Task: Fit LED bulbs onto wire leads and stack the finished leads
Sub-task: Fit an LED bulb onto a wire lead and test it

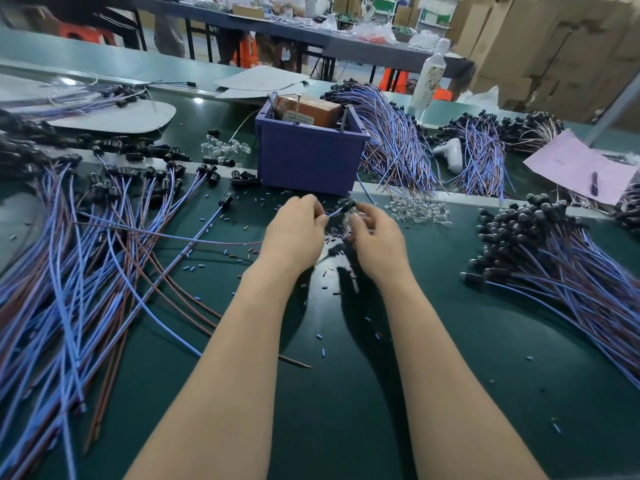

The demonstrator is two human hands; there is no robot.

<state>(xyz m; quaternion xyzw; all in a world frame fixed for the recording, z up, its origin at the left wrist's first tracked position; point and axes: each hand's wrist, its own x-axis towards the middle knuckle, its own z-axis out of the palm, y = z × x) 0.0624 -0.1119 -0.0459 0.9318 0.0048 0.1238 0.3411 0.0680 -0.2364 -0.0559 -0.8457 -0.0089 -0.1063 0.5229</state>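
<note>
Green worktable (346, 393); behind it a dark table (381, 51), orange stools (394, 79), stacked cardboard boxes (554, 46), perhaps shelving (434, 15) beyond.

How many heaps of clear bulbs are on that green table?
2. One heap of clear bulbs left of the purple bin, a second heap just right of the right hand. More may be hidden.

Print on the box label (298, 117) is illegible.

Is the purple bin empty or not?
Not empty. A brown box sticks up out of the bin.
</note>
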